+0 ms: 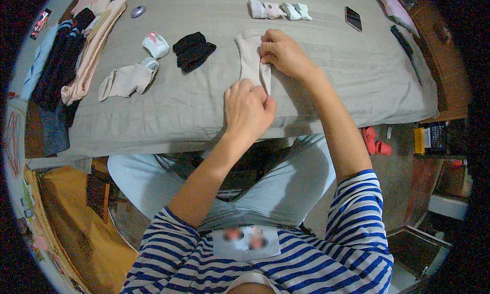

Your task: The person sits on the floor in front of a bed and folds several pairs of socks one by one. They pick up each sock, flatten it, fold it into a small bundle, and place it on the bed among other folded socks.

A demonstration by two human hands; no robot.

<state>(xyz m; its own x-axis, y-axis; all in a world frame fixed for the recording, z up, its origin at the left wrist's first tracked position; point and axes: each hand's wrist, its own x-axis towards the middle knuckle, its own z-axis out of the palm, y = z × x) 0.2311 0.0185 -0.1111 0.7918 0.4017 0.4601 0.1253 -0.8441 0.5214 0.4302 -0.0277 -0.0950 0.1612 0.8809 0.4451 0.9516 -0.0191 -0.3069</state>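
Note:
A pale off-white sock (249,54) lies lengthwise on the grey bed sheet (183,106) in front of me. My right hand (285,52) pinches its right edge near the upper end. Over the lower end is my left hand (249,107), fingers curled onto the fabric and hiding that part. A narrow strip of the same pale fabric shows along the right side between both hands. To the left are a black pair of socks (193,52), a rolled white sock bundle (155,45) and loose beige socks (128,79).
Several small folded socks (279,10) form a row at the far side. A smartphone (353,19) lies to their right, and a small purple oval object (138,12) at the far left. Folded clothes (93,52) line the bed's left edge. Red clogs (373,142) stand on the floor.

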